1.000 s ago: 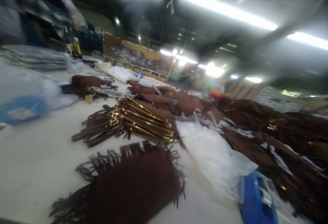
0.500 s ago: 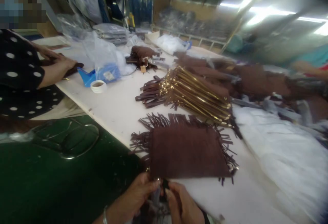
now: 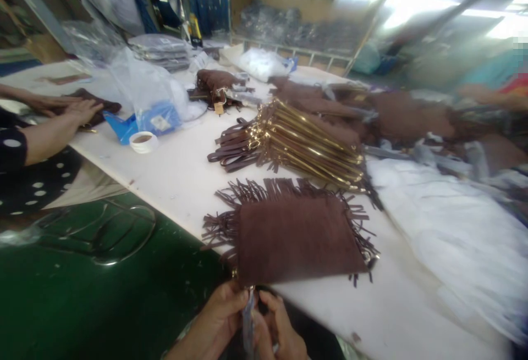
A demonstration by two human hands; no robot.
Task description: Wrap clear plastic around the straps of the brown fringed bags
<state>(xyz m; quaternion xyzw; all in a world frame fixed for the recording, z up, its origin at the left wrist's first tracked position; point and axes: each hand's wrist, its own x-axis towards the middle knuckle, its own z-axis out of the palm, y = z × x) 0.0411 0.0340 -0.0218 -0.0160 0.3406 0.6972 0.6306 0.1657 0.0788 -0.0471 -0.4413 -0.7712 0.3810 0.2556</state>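
A brown fringed pouch (image 3: 297, 239) lies flat at the table's near edge, fringe spread on its far side and both ends. Just below its near left corner, my left hand (image 3: 223, 316) pinches the top of a thin greyish strip (image 3: 248, 321) beside a small gold metal piece. The fingers of my right hand (image 3: 280, 330) are curled closed against the same strip, lower down. Whether the strip is plastic wrap or part of the pouch is unclear. Beyond the pouch is a stack of similar brown pouches (image 3: 317, 143) with gold zips and looped straps.
A tape roll (image 3: 143, 142) and a blue-and-clear plastic bag (image 3: 159, 115) lie left of the stack. White sheeting (image 3: 449, 239) covers the right side. At far left, a co-worker's hands (image 3: 78, 112) press on a brown item. A metal-framed stool (image 3: 119, 233) stands on the green floor.
My right hand has closed in toward the left, and the greyish strip now shows more clearly between them. The whole view has shifted slightly. The co-worker's hands remain on the brown item.
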